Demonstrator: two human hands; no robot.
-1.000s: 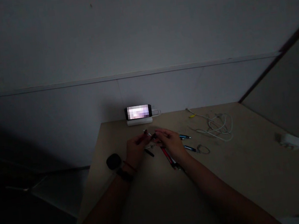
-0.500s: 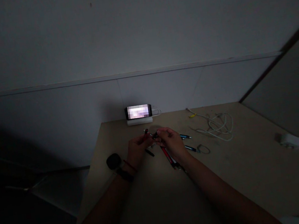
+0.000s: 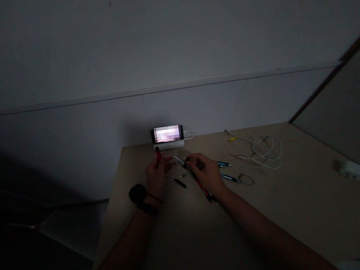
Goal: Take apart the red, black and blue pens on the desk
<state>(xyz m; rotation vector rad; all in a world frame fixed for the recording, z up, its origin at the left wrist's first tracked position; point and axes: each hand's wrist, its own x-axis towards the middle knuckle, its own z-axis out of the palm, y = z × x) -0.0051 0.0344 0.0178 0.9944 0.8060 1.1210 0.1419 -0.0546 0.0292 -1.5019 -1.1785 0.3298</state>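
Tabletop (image 3: 187,240) beneath, the left hand (image 3: 155,176) grips a red piece (image 3: 158,154) jutting forward, the right hand (image 3: 206,170) a white piece (image 3: 178,160).

Left hand (image 3: 155,176) — farther from right hand (image 3: 207,172)

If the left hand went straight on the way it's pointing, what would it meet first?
Likely the white stand below the phone, with the red piece held in the left hand leading; the gap is unclear from this view.
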